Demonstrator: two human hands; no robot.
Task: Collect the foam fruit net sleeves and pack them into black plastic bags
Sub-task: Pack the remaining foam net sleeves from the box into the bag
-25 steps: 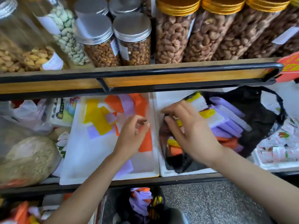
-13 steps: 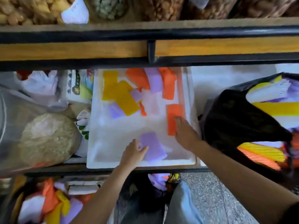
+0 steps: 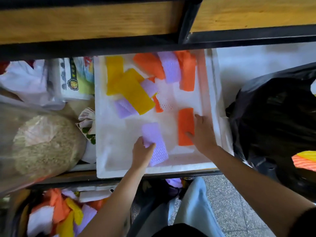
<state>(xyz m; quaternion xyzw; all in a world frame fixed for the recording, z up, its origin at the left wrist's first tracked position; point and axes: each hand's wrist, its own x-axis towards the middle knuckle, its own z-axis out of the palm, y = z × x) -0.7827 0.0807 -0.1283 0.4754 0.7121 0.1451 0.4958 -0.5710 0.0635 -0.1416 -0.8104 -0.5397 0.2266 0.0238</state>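
Now left hand (image 3: 142, 152) pinches purple sleeve (image 3: 158, 151), right hand (image 3: 203, 134) sits higher, spread flat on orange sleeve (image 3: 185, 124).

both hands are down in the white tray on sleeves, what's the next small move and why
Probably lift both sleeves and carry them right to the black bag. The left hand pinches the near end of the purple sleeve, the right hand rests on the orange sleeve, both lie flat in the tray, and the bag sits just past its right wall.
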